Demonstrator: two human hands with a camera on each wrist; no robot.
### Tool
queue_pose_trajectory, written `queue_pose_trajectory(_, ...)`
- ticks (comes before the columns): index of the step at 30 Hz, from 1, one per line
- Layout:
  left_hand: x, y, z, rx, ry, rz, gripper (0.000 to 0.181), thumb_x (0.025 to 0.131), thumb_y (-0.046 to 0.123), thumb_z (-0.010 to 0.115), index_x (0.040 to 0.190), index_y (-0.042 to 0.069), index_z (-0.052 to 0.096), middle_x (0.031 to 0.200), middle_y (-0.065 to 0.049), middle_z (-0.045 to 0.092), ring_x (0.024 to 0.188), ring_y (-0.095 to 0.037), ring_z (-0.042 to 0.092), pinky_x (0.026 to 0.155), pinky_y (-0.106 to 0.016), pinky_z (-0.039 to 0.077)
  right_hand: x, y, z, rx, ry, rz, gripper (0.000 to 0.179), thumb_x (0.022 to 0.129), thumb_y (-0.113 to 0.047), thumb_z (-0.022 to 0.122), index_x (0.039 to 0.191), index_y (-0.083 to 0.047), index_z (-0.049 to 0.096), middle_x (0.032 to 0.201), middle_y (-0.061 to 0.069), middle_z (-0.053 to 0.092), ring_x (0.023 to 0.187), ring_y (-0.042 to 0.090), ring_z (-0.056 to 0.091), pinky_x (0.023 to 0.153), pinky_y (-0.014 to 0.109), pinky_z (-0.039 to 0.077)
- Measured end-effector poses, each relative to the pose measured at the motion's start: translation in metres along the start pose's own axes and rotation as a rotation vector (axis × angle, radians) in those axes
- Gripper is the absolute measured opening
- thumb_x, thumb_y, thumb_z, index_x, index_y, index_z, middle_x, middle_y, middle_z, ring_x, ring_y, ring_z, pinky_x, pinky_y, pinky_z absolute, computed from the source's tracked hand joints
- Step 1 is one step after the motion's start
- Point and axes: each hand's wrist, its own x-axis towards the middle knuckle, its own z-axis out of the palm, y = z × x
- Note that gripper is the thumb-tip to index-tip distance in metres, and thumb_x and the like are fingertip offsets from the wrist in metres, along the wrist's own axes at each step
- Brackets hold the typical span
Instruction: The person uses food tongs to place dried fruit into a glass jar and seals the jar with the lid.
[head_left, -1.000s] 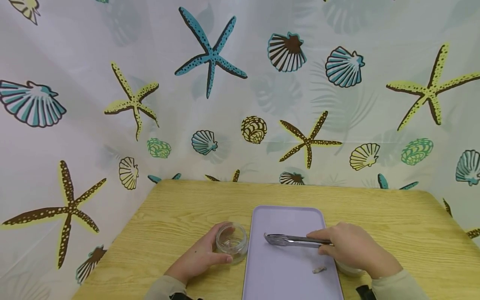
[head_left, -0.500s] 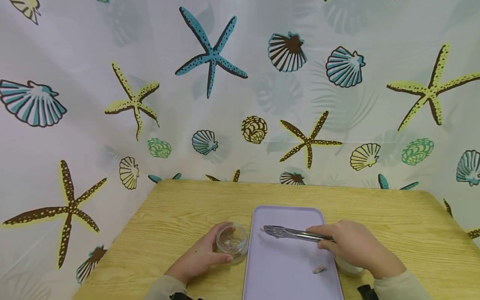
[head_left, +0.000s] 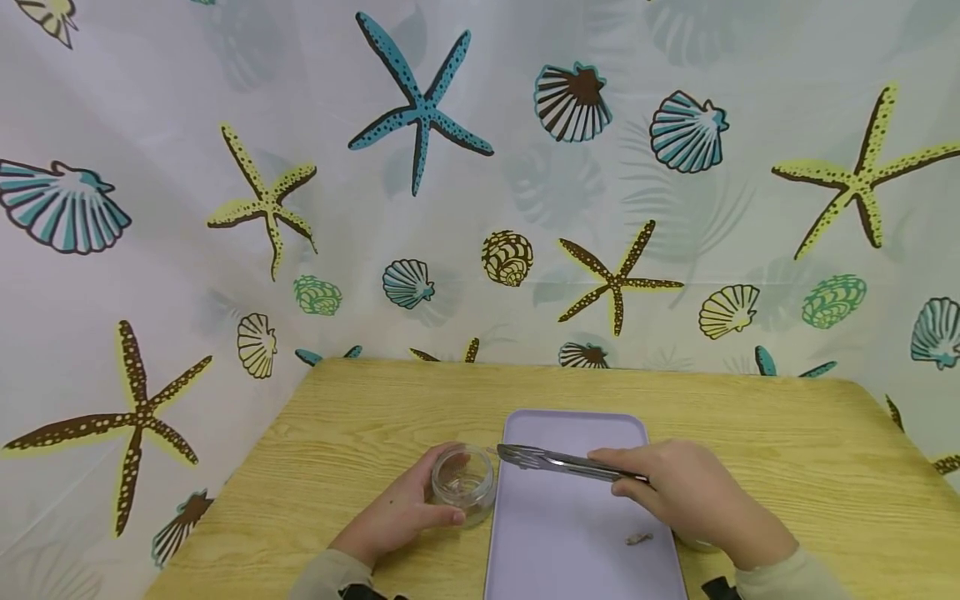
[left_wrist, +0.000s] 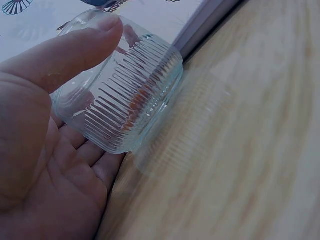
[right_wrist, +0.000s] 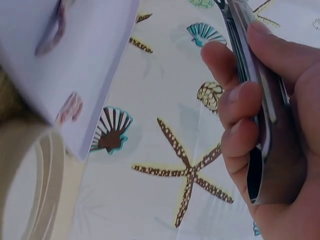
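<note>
My left hand (head_left: 401, 510) grips a clear glass jar (head_left: 474, 510) at the tray's left side. In the left wrist view, the thumb lies along the ribbed jar (left_wrist: 135, 95) and the other fingers are behind it. Metal tongs (head_left: 558, 463) are in my right hand (head_left: 686, 492), fingers and thumb wrapped round the handles (right_wrist: 270, 125). The tongs' tips reach over the tray's left edge, close to the jar's rim. A small pale sliver (head_left: 491, 451) shows at those tips. One small brownish piece (head_left: 639, 539) lies on the lilac tray (head_left: 573, 517).
A round pale container (right_wrist: 50, 190) stands right of the tray, mostly hidden under my right hand in the head view. The right wrist view shows a longer pinkish strip (right_wrist: 55, 35) on the tray. A patterned curtain (head_left: 465, 183) hangs behind the wooden table (head_left: 360, 417).
My right hand has raised the tongs and moved them left, from over the tray to beside the jar's rim. The left hand and jar have stayed in place.
</note>
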Motion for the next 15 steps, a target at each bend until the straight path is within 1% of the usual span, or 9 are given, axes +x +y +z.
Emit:
queue_pose_trajectory(1,0.000,0.000,0.000,0.000,0.000,0.000,0.092,0.084,0.031,0.085,0.156,0.022,0.029,0.157,-0.002,0.041,0.147,-0.022,0.032,0.116,-0.041,0.025,0.001,-0.003,0.001,0.009,0.012,-0.011,0.041,0.093,-0.035,0.072,0.134,-0.036,0.067,0.103,-0.015,0.073,0.061,-0.002,0.044,0.056,0.023,0.039)
queue_pose_trajectory(3,0.000,0.000,0.000,-0.002,-0.002,0.000,0.092,0.083,0.031,0.085,0.156,0.023,0.029,0.157,-0.003,0.040,0.147,-0.021,0.031,0.115,-0.035,0.026,0.002,-0.008,0.004,0.018,0.044,-0.034,0.042,0.092,-0.033,0.074,0.134,-0.036,0.067,0.102,-0.017,0.072,0.059,-0.002,0.043,0.054,0.022,0.038)
queue_pose_trajectory(6,0.001,0.000,0.000,-0.008,-0.004,-0.003,0.092,0.083,0.030,0.085,0.156,0.022,0.030,0.158,-0.003,0.039,0.147,-0.021,0.031,0.113,-0.031,0.028,0.004,-0.016,0.010,0.011,0.121,-0.092,0.043,0.090,-0.030,0.077,0.132,-0.033,0.069,0.102,-0.017,0.073,0.061,-0.004,0.046,0.054,0.021,0.040)
queue_pose_trajectory(9,0.001,-0.001,0.000,-0.012,0.002,-0.012,0.093,0.083,0.029,0.086,0.156,0.021,0.029,0.157,-0.003,0.040,0.145,-0.021,0.034,0.113,-0.034,0.030,0.006,-0.021,0.013,-0.009,0.173,-0.135,0.044,0.089,-0.028,0.078,0.132,-0.031,0.069,0.107,-0.015,0.073,0.070,-0.007,0.053,0.059,0.021,0.045)
queue_pose_trajectory(12,0.000,-0.002,0.001,-0.013,0.011,-0.019,0.096,0.082,0.029,0.086,0.157,0.020,0.027,0.155,-0.005,0.041,0.141,-0.023,0.040,0.112,-0.041,0.033,0.007,-0.024,0.016,-0.015,0.174,-0.149,0.043,0.090,-0.029,0.077,0.132,-0.032,0.069,0.109,-0.015,0.073,0.075,-0.008,0.056,0.062,0.022,0.048)
queue_pose_trajectory(15,0.002,-0.001,0.001,0.000,0.013,-0.015,0.097,0.082,0.029,0.086,0.158,0.019,0.026,0.153,-0.007,0.042,0.138,-0.025,0.043,0.111,-0.045,0.034,0.008,-0.024,0.019,-0.028,0.187,-0.164,0.043,0.090,-0.029,0.077,0.132,-0.031,0.069,0.108,-0.014,0.074,0.076,-0.007,0.058,0.061,0.022,0.048)
